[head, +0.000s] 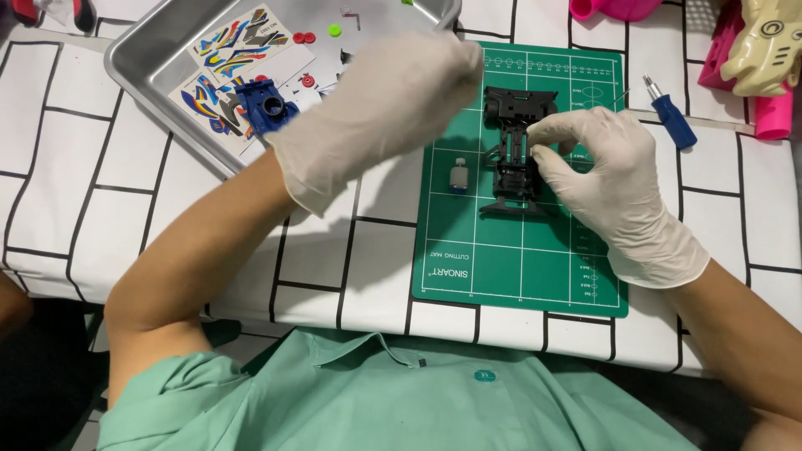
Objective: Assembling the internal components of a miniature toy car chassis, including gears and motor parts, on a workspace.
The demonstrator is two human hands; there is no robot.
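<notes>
The right hand pinches the side of the black toy car chassis, which lies on the green cutting mat. The left hand hovers loosely curled above the metal tray; whether it holds something I cannot tell. A hard push may slide the chassis toward the small motor, or a tiny part may drop unnoticed on the tabletop.

Two rectangular sticker sheets — white backing with blue, yellow, red and black flame-like shapes — lie overlapping in the metal tray near its left wall, the lower one partly under a blue plastic part; no screens or signs show.
</notes>
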